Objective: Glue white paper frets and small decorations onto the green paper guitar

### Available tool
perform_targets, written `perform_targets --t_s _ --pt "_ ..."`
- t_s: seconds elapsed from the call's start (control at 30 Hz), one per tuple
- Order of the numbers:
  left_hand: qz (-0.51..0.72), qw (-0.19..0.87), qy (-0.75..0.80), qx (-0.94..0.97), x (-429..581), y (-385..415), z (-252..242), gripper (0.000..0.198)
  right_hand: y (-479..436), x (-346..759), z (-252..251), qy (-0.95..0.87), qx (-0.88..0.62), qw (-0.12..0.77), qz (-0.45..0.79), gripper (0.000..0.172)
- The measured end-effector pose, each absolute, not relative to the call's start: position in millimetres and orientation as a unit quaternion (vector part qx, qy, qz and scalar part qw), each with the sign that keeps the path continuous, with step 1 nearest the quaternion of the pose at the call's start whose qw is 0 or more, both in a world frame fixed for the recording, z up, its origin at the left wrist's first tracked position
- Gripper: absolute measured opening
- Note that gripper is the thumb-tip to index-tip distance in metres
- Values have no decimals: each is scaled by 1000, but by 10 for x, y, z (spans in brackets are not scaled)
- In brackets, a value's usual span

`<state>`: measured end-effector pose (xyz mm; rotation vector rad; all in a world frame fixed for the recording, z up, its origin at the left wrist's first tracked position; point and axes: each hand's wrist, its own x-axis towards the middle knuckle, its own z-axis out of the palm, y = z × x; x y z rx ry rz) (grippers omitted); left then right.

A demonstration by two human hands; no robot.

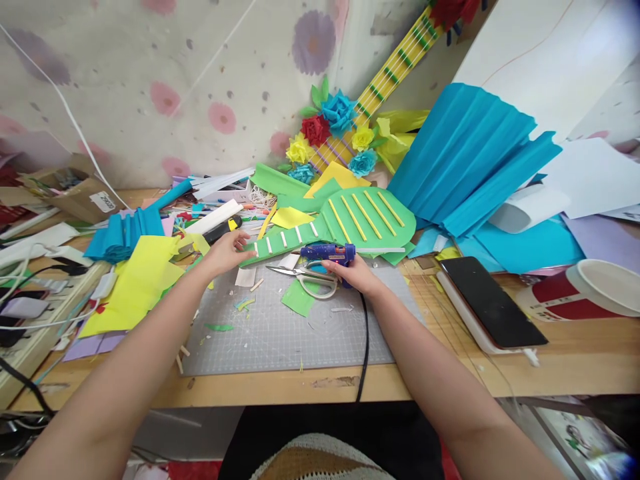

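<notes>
A green paper guitar (327, 223) lies tilted across the work mat, with yellow strips on its body and short white strips along its neck. My left hand (231, 251) is at the neck's far left end, its fingers and thumb closed around that tip. In my right hand (353, 269) is a blue glue gun (325, 253), held level just below the neck with its nozzle pointing left. A clear glue stick sticks out of its rear. White-handled scissors (320, 285) lie under the glue gun, beside a green paper scrap (299, 298).
A finished yellow guitar with paper flowers (316, 130) leans on the wall. Blue crepe paper (465, 153) stands right of it. A phone (493, 300) and paper cup (583, 290) sit at right. Power strips (30, 327) and yellow paper (133, 287) lie left. The glue gun's cord (367, 347) hangs over the front edge.
</notes>
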<state>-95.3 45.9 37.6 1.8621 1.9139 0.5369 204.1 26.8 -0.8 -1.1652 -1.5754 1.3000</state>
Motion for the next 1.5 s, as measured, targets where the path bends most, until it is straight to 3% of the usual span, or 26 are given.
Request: perform_targets --t_s 0.27,0.6,1.5 --pt "212 247 641 695 -1005 499 268 55 270 2048 -13 -619 -459 382 509 44" --pt "189 216 641 712 -1015 562 205 44 274 2038 -10 -618 -438 400 516 50" --pt "114 201 679 697 -892 532 406 40 259 2048 3 -614 -456 394 510 51"
